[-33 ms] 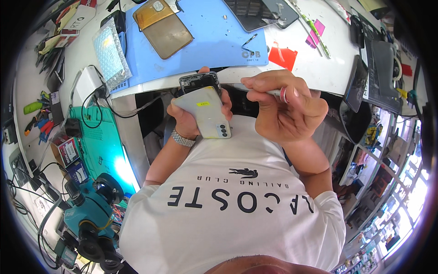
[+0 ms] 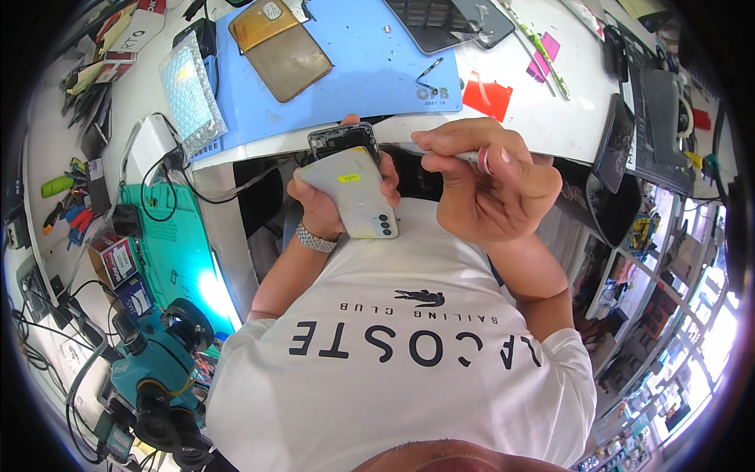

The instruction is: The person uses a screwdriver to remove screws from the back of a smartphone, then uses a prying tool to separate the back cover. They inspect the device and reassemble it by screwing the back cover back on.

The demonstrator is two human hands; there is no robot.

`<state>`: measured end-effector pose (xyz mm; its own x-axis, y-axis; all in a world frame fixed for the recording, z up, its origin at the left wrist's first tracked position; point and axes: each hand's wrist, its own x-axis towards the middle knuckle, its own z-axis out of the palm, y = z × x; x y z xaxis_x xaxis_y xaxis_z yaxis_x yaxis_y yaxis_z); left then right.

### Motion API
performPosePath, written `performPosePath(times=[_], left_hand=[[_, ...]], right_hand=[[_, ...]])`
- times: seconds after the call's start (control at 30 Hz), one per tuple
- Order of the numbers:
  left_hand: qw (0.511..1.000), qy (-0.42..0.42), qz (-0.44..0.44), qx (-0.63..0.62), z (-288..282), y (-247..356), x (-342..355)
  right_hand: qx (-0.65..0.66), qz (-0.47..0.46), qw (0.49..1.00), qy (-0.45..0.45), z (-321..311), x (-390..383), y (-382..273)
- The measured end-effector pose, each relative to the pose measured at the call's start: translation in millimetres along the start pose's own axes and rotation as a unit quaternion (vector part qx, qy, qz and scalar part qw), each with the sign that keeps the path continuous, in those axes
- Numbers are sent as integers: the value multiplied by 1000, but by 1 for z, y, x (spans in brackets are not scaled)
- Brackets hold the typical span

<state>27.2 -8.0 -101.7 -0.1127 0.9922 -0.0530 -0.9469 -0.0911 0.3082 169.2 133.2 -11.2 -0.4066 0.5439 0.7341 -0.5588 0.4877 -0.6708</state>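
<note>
My left hand (image 2: 316,208), with a metal-banded watch on its wrist, is closed around a phone over the bench's front edge. The phone's pale silver back cover (image 2: 360,206) faces up, bearing a yellow sticker and camera lenses at its lower end. Beyond the cover's far end shows a dark phone body (image 2: 343,139), with worn edges; I cannot tell how the two are joined. To the right, apart from the phone, my right hand (image 2: 503,182) pinches a slim silver tool (image 2: 469,156) with a red band. Fingers hide most of the tool, so its kind is unclear.
On the white bench lies a blue mat (image 2: 362,82) with a yellowed clear phone case (image 2: 291,59) and a dark tablet-like device (image 2: 440,23). A bubble-wrap pouch (image 2: 189,94) and a white charger block (image 2: 153,140) sit left. A teal microscope (image 2: 153,366) stands lower left.
My right hand has shifted very slightly left with the tool. My left hand and the phone have hardly moved.
</note>
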Motion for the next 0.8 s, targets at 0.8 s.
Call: performPosePath(times=[0.8], left_hand=[[998,61,-26,10,6,7,3]], right_hand=[[-40,13,998,35,6,-2,12]])
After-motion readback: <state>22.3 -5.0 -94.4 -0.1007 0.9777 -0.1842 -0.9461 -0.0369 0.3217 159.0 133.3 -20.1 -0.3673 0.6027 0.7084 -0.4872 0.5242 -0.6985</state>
